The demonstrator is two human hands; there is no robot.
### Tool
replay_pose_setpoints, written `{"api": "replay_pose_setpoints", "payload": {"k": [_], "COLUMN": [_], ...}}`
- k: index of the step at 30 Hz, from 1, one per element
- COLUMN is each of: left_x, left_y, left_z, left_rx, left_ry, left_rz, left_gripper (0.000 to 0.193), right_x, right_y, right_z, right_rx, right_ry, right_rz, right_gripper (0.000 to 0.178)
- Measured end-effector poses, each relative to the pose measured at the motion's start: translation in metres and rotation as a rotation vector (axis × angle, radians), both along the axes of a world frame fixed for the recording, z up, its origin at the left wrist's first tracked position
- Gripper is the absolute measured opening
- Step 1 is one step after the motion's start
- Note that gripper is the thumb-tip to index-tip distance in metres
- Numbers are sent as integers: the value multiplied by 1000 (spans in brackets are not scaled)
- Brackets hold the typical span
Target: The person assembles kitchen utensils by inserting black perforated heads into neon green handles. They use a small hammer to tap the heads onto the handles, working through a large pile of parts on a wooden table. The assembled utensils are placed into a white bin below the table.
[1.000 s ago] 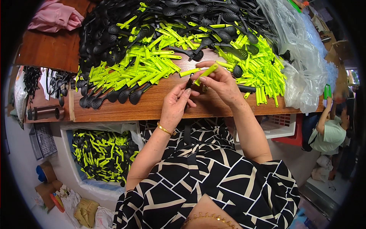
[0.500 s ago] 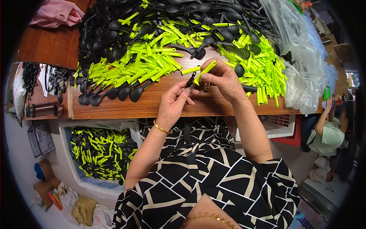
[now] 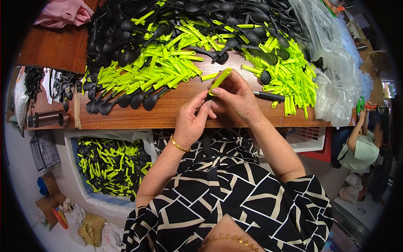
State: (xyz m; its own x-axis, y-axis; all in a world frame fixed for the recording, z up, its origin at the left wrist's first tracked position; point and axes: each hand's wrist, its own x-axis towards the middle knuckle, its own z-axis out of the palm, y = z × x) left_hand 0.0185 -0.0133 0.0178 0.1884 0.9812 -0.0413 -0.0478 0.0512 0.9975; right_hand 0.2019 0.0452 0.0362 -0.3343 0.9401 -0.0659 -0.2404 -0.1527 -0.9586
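Observation:
My right hand (image 3: 238,95) pinches a lime-green handle (image 3: 221,80), tilted up above the table's front edge. My left hand (image 3: 194,114) is closed on a small black utensil piece (image 3: 208,97), mostly hidden by the fingers. Its dark end meets the lower end of the green handle; how far one sits in the other cannot be seen. Just beyond the hands, a loose green handle (image 3: 210,76) lies on the wooden table (image 3: 176,115). To the right of my right hand rests a black-handled tool (image 3: 269,96) with a metal shaft.
Piles of green handles (image 3: 172,63) and black slotted spoons (image 3: 113,38) cover the back. Several joined spoons (image 3: 136,100) lie at left. A bin of black-and-green utensils (image 3: 113,168) stands below left. Clear plastic sheeting (image 3: 331,80) hangs at right; another person (image 3: 361,149) is beyond.
My hands have come together, bringing the green handle onto the black piece's end. The black piece's tip, visible earlier, is now covered. The black-handled tool shows more fully.

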Motion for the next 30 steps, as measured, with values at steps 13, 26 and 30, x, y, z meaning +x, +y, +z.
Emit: {"api": "replay_pose_setpoints", "payload": {"k": [13,26,30], "left_x": [-40,-58,-47], "left_y": [11,33,29], "left_z": [9,1,13], "left_rx": [-26,560,594], "left_ry": [445,1153,914], "left_rz": [22,368,329], "left_gripper": [24,32,33], "right_x": [17,13,24], "right_y": [16,67,62], "right_z": [7,-21,-20], "right_rx": [21,868,862], "right_ry": [-259,-1106,-1129], "right_rz": [115,-7,-25], "right_gripper": [45,19,18]}}
